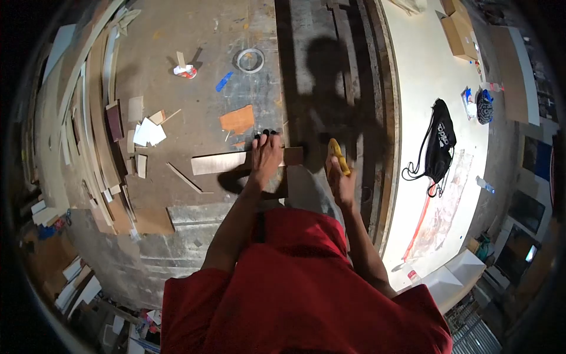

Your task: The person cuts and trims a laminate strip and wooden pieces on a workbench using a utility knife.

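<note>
Near the middle of the frame, the left hand [267, 158] lies across the pale wooden strip [215, 163], its clasp impossible to tell, while just right of centre the right hand [340, 180] is closed around a yellow-handled tool [336, 150].

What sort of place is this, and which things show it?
Probably a woodworking shop: long wooden strips along the left, scattered small scraps, and a pale wooden piece under the left hand.
</note>
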`<state>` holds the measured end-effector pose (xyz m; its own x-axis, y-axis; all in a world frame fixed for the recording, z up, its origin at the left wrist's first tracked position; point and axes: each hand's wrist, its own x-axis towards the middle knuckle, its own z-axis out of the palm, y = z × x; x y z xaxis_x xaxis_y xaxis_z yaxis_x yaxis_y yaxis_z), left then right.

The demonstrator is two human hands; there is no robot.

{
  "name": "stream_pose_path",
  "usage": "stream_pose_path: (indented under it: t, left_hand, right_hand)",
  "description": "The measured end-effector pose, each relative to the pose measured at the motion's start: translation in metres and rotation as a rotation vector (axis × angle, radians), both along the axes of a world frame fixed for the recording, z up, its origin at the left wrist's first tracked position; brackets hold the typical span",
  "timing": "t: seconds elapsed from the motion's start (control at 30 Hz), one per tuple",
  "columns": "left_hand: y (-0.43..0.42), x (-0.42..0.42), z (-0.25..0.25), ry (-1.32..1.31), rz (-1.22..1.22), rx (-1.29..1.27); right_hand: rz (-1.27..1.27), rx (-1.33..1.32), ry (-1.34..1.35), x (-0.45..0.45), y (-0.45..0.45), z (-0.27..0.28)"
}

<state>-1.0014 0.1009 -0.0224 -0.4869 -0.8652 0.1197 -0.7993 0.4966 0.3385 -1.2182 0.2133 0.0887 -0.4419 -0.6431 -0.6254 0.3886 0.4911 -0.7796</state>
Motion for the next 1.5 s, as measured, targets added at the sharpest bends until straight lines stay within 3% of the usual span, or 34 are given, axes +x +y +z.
stream_pose_path:
  t: [0.17,0.2,0.27,0.3,0.37,0.47,0.53,0.7,0.8,0.9,0.97,1.07,1.3,1.37,1.5]
  left_hand:
    - [-0.009,-0.001,0.007,0.153,0.093,0.150]
    - [-0.007,-0.001,-0.002,-0.003,0.035,-0.043]
    - [-0.007,0.002,-0.012,0.078,0.048,0.070]
    - [-0.007,0.004,-0.015,0.105,0.050,0.107]
    - [-0.008,0.005,-0.014,0.057,0.053,-0.150]
    - [-0.007,0.005,0.007,0.254,0.114,0.079]
    - [-0.007,0.001,-0.001,0.194,0.137,0.072]
    - [-0.001,0.004,-0.016,0.113,0.185,0.090]
    - [0.004,0.009,-0.020,0.073,0.216,0.032]
    - [0.002,0.004,-0.026,0.029,0.077,-0.163]
    - [0.006,0.005,-0.037,0.171,0.178,0.118]
    - [0.005,0.012,-0.036,0.285,0.125,0.174]
    - [0.003,0.008,-0.028,0.215,0.116,0.171]
    - [0.001,0.010,-0.024,0.212,0.038,-0.014]
    - [0.003,0.012,-0.020,0.213,0.027,0.100]
  right_hand:
    - [-0.028,0.019,0.028,0.038,0.025,0.061]
    - [-0.032,0.027,0.030,0.050,0.028,0.066]
    - [0.095,-0.046,0.183,0.071,0.030,0.073]
    - [0.110,-0.058,0.117,0.080,0.029,0.076]
    - [0.105,-0.033,0.078,0.095,0.029,0.076]
    - [0.121,0.033,0.023,0.105,0.028,0.077]
    - [0.266,-0.046,0.223,0.110,0.029,0.073]
    - [0.331,-0.006,0.267,0.116,0.034,0.066]
    - [0.324,-0.026,0.217,0.119,0.037,0.062]
    - [0.303,-0.035,0.226,0.121,0.035,0.063]
    - [0.250,-0.014,0.165,0.124,0.035,0.066]
    - [0.311,0.014,0.195,0.125,0.038,0.068]
    - [0.257,-0.002,0.114,0.124,0.025,0.081]
    - [0.237,0.022,0.099,0.125,0.024,0.082]
    - [0.198,0.070,0.043,0.127,0.020,0.087]
